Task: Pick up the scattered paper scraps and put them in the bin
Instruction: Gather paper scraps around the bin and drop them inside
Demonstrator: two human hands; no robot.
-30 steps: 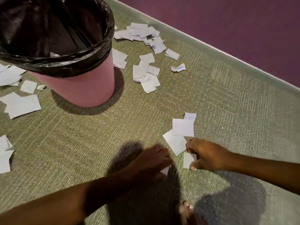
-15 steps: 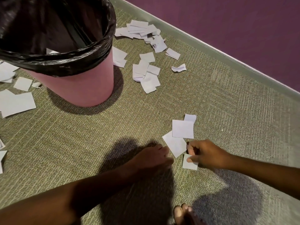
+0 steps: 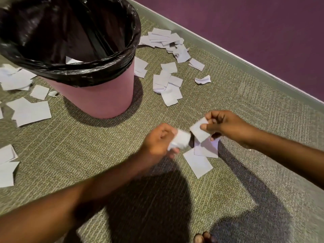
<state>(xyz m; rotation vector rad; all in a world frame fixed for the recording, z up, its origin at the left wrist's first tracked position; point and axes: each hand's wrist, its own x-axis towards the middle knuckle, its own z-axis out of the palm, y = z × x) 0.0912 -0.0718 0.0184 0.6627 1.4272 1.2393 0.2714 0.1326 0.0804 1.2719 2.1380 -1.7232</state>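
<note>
Bin stands far left on carpet; one scrap lies in it.

L of bin: loose scraps beside its base, more scraps at near-left edge.

R of bin:
- pair of scraps just beside it
- overlapping cluster further R
- curled scrap R of cluster
- pile behind, near baseboard

Centre, nearer than bin: left hand and right hand side by side above carpet, each w/ paper. Left-hand wad is just beside right-hand scrap.

Under them: overlapping floor scraps. Wall runs along far R.
</note>
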